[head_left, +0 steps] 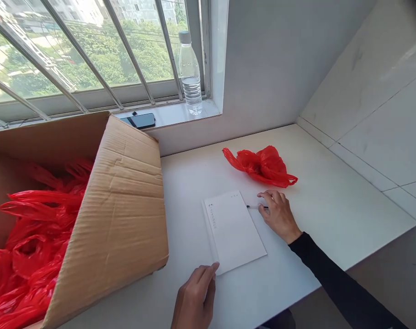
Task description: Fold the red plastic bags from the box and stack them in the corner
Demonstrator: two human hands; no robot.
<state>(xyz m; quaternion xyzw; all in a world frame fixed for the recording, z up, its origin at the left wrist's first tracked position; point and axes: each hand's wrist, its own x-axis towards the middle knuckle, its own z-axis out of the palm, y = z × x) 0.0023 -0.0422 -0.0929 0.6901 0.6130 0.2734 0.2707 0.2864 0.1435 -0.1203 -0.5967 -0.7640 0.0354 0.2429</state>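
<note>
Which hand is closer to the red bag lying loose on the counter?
Right. The right hand rests just below the red bag, on a pen; the left hand touches the paper's near corner, farther off.

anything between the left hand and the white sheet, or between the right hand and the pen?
Nothing visible. The left hand already has fingertips on the near corner of the white sheet. The right hand lies on the pen, beside the sheet's right edge. The red plastic bag lies beyond.

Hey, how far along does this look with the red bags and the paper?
One red bag lies out on the counter, so at least one looks pulled from the box. Right now the right hand rests on a pen beside the sheet, and the left hand touches its lower corner. The box looks well filled with red bags.
</note>
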